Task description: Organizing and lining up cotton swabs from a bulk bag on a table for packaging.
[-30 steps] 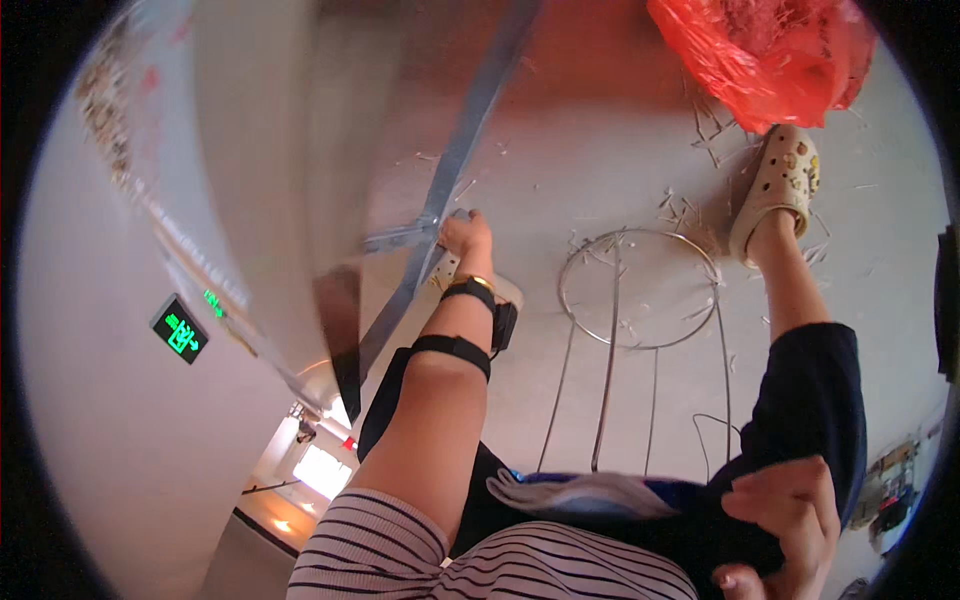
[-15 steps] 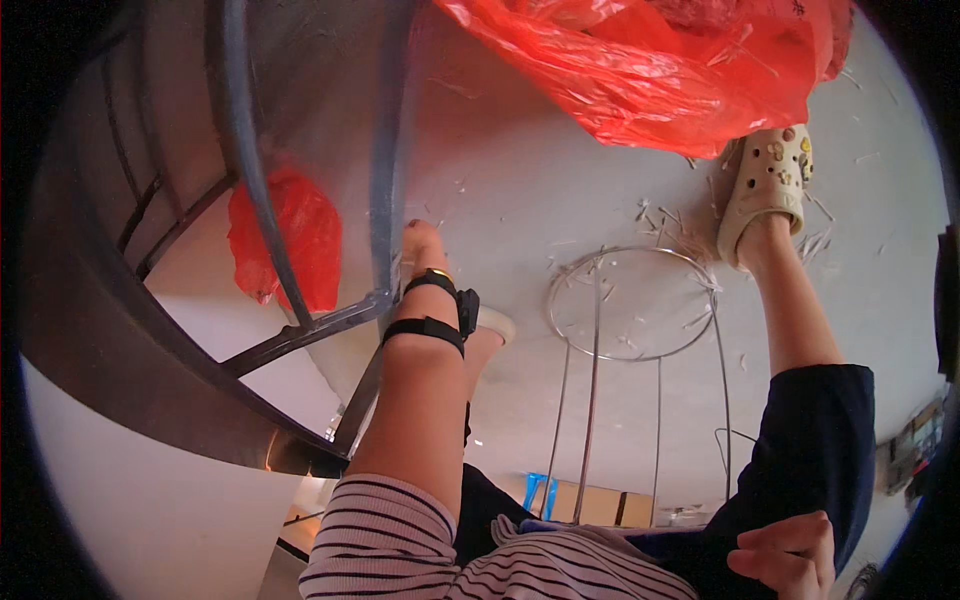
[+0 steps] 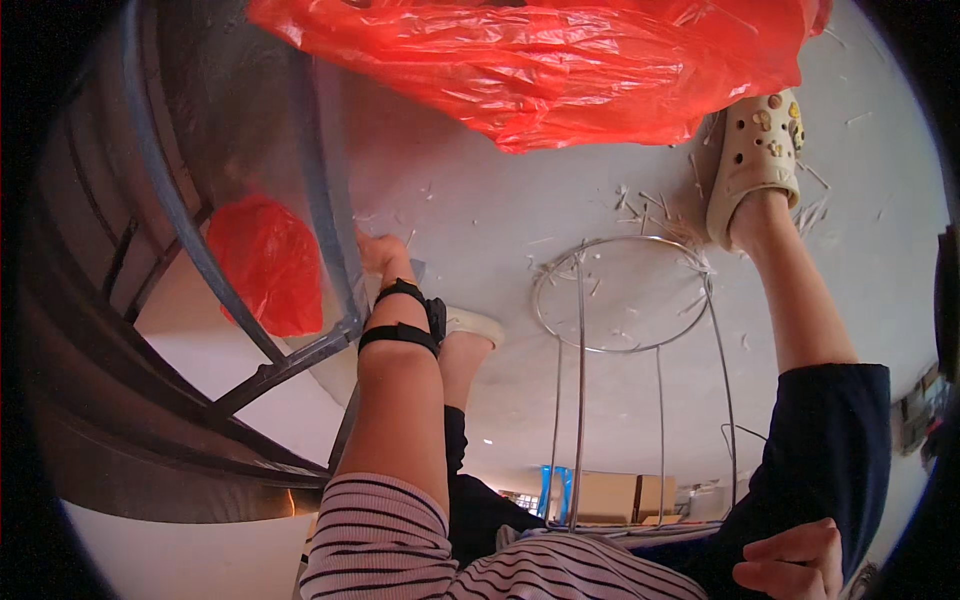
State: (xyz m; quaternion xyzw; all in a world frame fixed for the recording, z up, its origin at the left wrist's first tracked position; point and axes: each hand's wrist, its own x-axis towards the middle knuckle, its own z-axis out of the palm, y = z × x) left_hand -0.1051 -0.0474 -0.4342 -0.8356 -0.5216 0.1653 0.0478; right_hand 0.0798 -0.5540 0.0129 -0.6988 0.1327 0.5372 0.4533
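Observation:
My left hand (image 3: 382,252) is stretched out low beside a grey metal frame leg, with black straps on the wrist and forearm. Its fingers are small and partly hidden, and a thin white stick shows close by. Over my right thigh, my right hand (image 3: 795,562) has its fingers curled together; the lower edge cuts it off, and its inside does not show. A large red plastic bag (image 3: 560,75) spreads across the floor ahead of me. White sticks (image 3: 650,208), like cotton swabs, lie strewn below the bag.
A metal stool's ring (image 3: 620,350) and thin legs stand beneath me. The metal frame (image 3: 165,190) rises at the left, with a smaller red bag (image 3: 265,265) behind it. My right foot wears a beige clog (image 3: 760,150). Cardboard boxes (image 3: 605,495) show near the lower edge.
The metal frame, left arm and stool ring sit further left in the picture. The large red bag reaches further left and fills more of the top. My right hand is nearly unchanged.

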